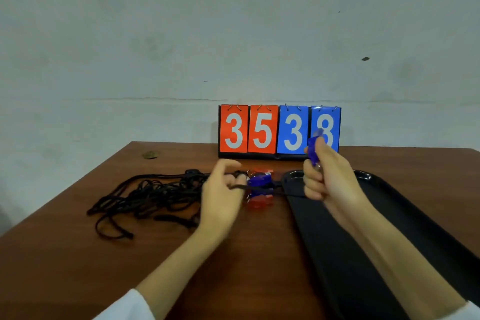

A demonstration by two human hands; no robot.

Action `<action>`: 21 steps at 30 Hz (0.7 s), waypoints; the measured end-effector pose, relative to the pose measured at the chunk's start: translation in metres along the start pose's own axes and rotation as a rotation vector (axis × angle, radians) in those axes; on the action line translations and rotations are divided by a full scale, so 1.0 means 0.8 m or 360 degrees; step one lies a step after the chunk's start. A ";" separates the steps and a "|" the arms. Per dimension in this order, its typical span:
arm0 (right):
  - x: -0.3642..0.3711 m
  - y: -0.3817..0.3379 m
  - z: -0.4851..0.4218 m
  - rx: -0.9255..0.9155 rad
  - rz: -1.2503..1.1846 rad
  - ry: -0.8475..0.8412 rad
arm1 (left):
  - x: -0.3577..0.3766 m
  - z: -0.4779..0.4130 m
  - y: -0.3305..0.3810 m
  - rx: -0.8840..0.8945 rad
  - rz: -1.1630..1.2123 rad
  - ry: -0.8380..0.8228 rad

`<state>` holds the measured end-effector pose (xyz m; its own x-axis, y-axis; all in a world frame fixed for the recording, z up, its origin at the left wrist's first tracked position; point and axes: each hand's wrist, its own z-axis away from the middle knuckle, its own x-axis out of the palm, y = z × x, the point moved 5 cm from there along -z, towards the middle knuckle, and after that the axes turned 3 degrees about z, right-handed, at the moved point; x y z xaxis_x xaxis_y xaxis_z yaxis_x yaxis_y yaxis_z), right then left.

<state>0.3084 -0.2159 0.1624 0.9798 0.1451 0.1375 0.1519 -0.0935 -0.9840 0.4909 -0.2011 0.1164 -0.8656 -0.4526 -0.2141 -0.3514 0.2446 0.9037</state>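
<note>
My right hand grips a blue plastic whistle, held upright above the near end of a black tray. A black cord runs from that hand leftward to my left hand, which pinches it between the fingers. Just behind my left hand's fingertips lies a small pile of blue whistles and red whistles on the brown table.
A tangle of black cords lies on the table's left part. A flip scoreboard reading 3 5 3 8 stands at the table's far edge against a pale wall. A small brownish scrap lies at the far left.
</note>
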 end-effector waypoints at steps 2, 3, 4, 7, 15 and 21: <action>-0.008 -0.006 -0.003 -0.0258 0.0901 0.0164 | -0.030 -0.023 -0.009 -0.0175 0.0139 0.0229; -0.012 -0.004 -0.008 -0.0353 0.1230 0.0236 | -0.043 -0.032 -0.014 -0.0231 0.0141 0.0296; -0.016 -0.001 -0.011 -0.0366 0.1442 0.0281 | -0.053 -0.039 -0.020 -0.0276 0.0100 0.0320; -0.043 0.008 -0.019 -0.0255 0.2003 0.0449 | -0.071 -0.052 -0.041 -0.0349 -0.0238 0.0259; -0.067 -0.001 -0.023 -0.0268 0.1692 0.0622 | -0.063 -0.055 -0.036 -0.0205 -0.0877 -0.0414; -0.003 0.019 -0.010 0.0088 0.0488 -0.0257 | -0.008 -0.018 -0.002 0.0138 -0.0839 -0.0823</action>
<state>0.3098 -0.2257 0.1478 0.9449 0.2727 -0.1810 -0.1580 -0.1043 -0.9819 0.5020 -0.2111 0.1215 -0.6243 -0.0727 -0.7778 -0.7750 0.1829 0.6049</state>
